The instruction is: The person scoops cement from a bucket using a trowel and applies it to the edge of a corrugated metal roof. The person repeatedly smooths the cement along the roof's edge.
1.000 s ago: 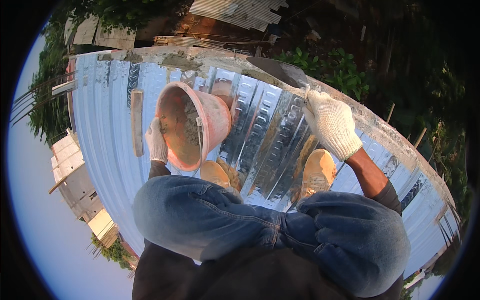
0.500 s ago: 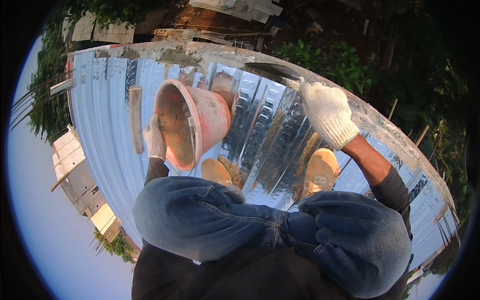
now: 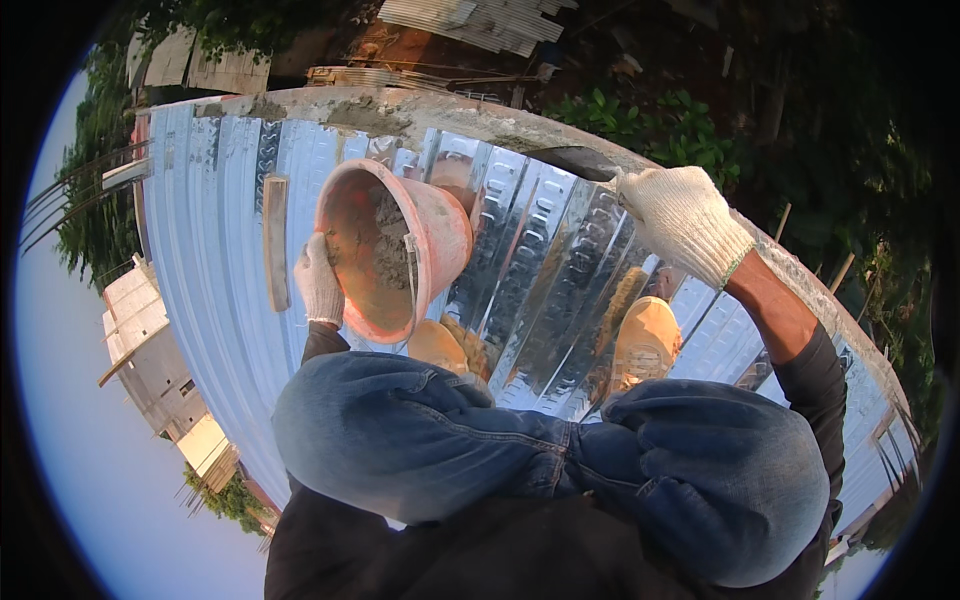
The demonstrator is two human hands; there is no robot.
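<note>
My gloved left hand (image 3: 320, 282) grips the rim of a faded red bucket (image 3: 437, 235), which is tipped on its side toward me with grey mortar (image 3: 385, 235) inside. My gloved right hand (image 3: 678, 220) is closed on the handle of a trowel (image 3: 570, 160), whose dark blade lies along the rough concrete edge (image 3: 400, 106), partly smeared with grey mortar. Beneath the bucket is shiny corrugated metal sheeting (image 3: 200, 230). My feet in tan shoes (image 3: 645, 338) stand on it, below my bent knees.
A wooden batten (image 3: 274, 240) lies on the sheet left of the bucket. Rebar (image 3: 70, 190) sticks out at the far left. Beyond the concrete edge, at a lower level, are tin roofing (image 3: 470, 22), dirt and plants (image 3: 640, 130). An unfinished building (image 3: 150, 340) stands at left.
My right hand and the trowel have moved right along the edge over the last half second. The bucket and my left hand sit slightly farther right in view.
</note>
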